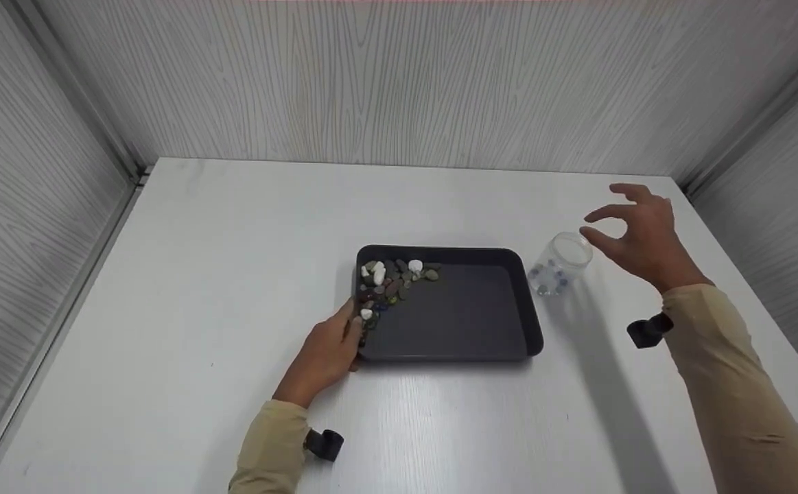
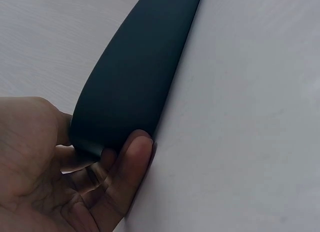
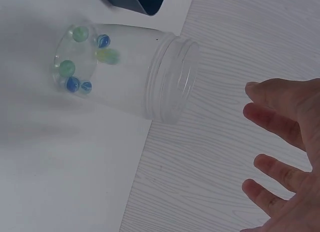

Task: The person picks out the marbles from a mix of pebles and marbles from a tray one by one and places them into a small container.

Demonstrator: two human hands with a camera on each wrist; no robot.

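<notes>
A dark rectangular tray lies on the white table, with pebbles of brown, grey, green and white gathered along its left side. My left hand grips the tray's left edge near the front corner; in the left wrist view its fingers curl against the tray's outer wall. A clear jar stands just right of the tray, its mouth uncovered. Several blue and green glass marbles rest at its bottom. Above and right of the jar mouth, my right hand hovers with fingers spread, holding nothing.
Grey wood-grain panels enclose the table at the back and on both sides. The jar stands close to the tray's right wall. A long shadow crosses the table's right part.
</notes>
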